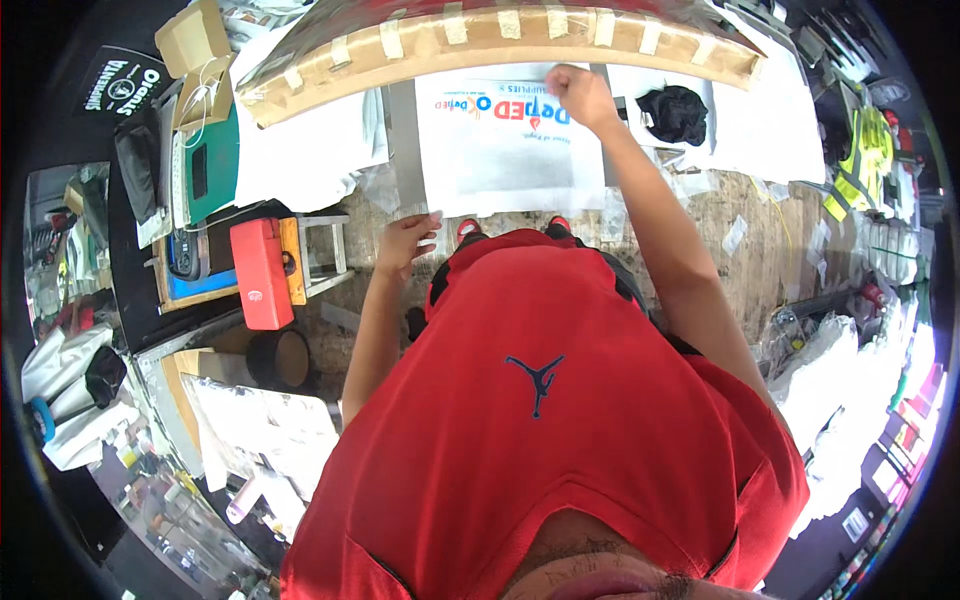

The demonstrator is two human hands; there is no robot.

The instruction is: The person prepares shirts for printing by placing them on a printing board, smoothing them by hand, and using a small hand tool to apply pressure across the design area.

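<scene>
A white printed sheet (485,170), perhaps a flat bag, lies on the worktable with red and blue lettering along its far part. My right hand (582,97) is over its far right part, close to a long taped cardboard box edge (420,45). The fingers of that hand are curled together, and what they hold, if anything, is hidden. Beside the sheet's near left corner is my left hand (402,245). Its fingers are bent but apart, one fingertip close to or touching the corner; nothing shows in them.
A crumpled black cloth (675,113) lies right of the sheet. To the left stand a red case (261,275), a green panel (213,165) and an open cardboard box (200,60). Clear plastic scraps (735,235) litter the wooden floor (700,215). A yellow safety vest (862,160) hangs far right.
</scene>
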